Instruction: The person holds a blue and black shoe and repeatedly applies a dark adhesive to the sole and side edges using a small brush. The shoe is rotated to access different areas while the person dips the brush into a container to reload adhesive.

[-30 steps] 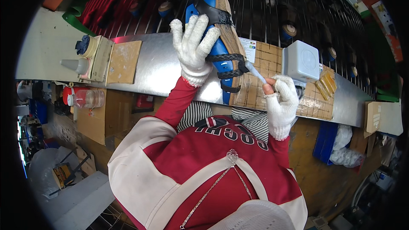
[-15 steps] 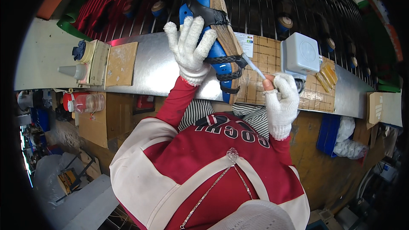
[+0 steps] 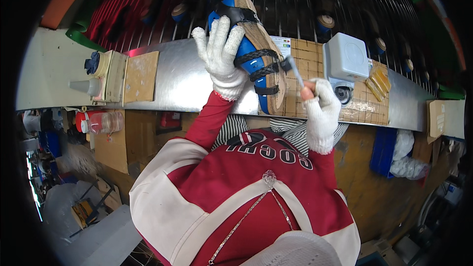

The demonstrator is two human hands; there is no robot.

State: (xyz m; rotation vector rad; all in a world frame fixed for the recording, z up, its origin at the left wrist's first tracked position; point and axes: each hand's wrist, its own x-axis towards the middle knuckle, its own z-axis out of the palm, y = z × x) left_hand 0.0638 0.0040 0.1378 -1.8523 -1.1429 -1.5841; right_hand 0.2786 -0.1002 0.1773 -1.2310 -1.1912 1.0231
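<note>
My left hand (image 3: pixel 221 61), in a white knit glove, grips a blue shoe last (image 3: pixel 246 51) from its left side, the fingers spread along it. Black straps (image 3: pixel 257 58), some braided, wrap the last, and a tan insole (image 3: pixel 261 35) covers its upturned bottom. My right hand (image 3: pixel 322 113) wears a similar glove with bare fingertips showing. It pinches a small brush (image 3: pixel 296 71) by its pale handle. The brush's dark head is at the right edge of the insole, by the braided straps; whether it touches is unclear.
Below the last runs a metal bench (image 3: pixel 177 69) with a taped cardboard sheet (image 3: pixel 308 59). On the sheet stand a white box-shaped device (image 3: pixel 347 58) and yellowish blocks (image 3: pixel 378 83). Behind is a rack of metal rods (image 3: pixel 276 0) carrying more lasts. A clear jar (image 3: pixel 106 122) sits lower left.
The last has turned slightly, its lower end shifting right. The brush handle has become steeper, its head moving up and right along the insole edge, and my right hand has shifted slightly left.
</note>
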